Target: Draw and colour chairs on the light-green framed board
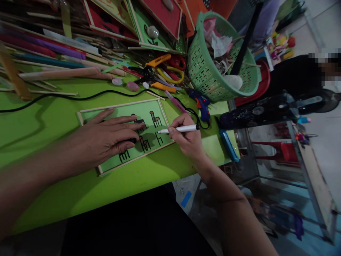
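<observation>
A green card (138,106) with a frame of thin wooden sticks lies on the bright green table. Small black chairs are drawn on it, and one (159,139) at the right is only a few lines. My right hand (186,137) is closed round a white marker (182,129), its tip touching the card by those lines. Across the card's left and middle lies my left hand (109,137), fingers spread, covering some of the drawings. A small dark object shows at its fingertips, too hidden to make out.
Behind the card, a black cable (106,91) crosses the table (66,192). Beyond are orange-handled pliers (149,73), a blue glue gun (202,105), a green basket (205,74), rolled papers and framed cards (170,16). A dark bottle-like object (255,112) is at right; a person is beyond.
</observation>
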`<move>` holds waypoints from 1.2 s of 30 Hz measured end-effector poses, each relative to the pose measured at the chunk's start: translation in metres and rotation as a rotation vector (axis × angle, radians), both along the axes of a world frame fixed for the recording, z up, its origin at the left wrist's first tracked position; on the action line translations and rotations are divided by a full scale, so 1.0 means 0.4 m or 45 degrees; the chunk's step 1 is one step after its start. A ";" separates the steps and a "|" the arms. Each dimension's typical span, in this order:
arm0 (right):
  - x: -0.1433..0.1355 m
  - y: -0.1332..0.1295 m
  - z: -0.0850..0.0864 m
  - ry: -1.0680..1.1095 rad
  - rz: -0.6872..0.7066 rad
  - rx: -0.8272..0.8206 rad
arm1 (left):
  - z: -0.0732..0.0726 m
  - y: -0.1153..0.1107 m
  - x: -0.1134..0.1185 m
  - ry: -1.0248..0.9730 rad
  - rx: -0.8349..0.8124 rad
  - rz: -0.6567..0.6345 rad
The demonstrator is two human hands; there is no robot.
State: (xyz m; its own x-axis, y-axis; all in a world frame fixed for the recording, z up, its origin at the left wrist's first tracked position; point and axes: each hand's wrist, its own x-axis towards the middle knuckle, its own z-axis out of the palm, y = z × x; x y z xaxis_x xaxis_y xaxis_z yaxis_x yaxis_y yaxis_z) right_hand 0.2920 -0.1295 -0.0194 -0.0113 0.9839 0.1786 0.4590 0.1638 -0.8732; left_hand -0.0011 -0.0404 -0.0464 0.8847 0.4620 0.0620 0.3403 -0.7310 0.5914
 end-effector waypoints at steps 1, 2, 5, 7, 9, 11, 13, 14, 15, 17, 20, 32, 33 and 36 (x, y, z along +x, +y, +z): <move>0.001 0.000 -0.001 0.008 0.005 0.002 | -0.002 0.000 0.000 -0.004 0.003 0.005; 0.001 0.000 -0.001 0.015 0.009 0.000 | -0.003 0.000 -0.001 -0.007 0.006 0.011; 0.004 0.000 -0.004 0.021 0.014 -0.027 | -0.004 0.001 -0.003 -0.009 0.005 -0.002; 0.005 -0.001 -0.005 0.016 0.014 -0.054 | -0.001 0.001 -0.003 0.002 0.004 -0.016; 0.006 -0.002 -0.005 0.012 0.009 -0.066 | 0.006 -0.002 -0.002 0.025 0.010 -0.009; 0.006 -0.003 -0.002 0.017 0.007 -0.063 | 0.012 -0.005 0.000 0.058 0.015 0.007; 0.004 -0.003 0.002 0.029 0.011 -0.049 | 0.016 -0.006 0.000 0.079 0.011 0.002; 0.003 -0.003 0.004 0.031 0.013 -0.051 | 0.017 -0.006 0.001 0.082 0.010 -0.005; 0.002 -0.003 0.006 0.031 0.014 -0.057 | 0.017 -0.005 0.001 0.075 0.010 -0.010; 0.001 -0.004 0.009 0.030 0.019 -0.075 | 0.015 -0.003 0.001 0.054 0.009 -0.024; 0.001 -0.005 0.010 0.031 0.026 -0.082 | 0.012 -0.002 0.001 0.042 0.004 -0.009; 0.004 -0.012 0.006 0.050 0.039 -0.085 | -0.004 -0.001 -0.002 -0.010 0.014 -0.001; 0.005 -0.013 0.006 0.049 0.040 -0.094 | -0.004 -0.003 -0.002 -0.017 0.022 0.000; 0.006 -0.016 0.007 0.051 0.038 -0.106 | 0.003 -0.005 -0.001 0.011 0.020 0.001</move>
State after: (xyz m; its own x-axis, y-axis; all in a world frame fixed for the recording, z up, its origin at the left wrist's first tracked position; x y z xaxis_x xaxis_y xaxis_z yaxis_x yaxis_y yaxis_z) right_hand 0.2945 -0.1358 -0.0168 -0.0353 0.9946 0.0974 0.4196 0.1032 -0.9018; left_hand -0.0015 -0.0426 -0.0452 0.8847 0.4620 0.0616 0.3461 -0.7396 0.5772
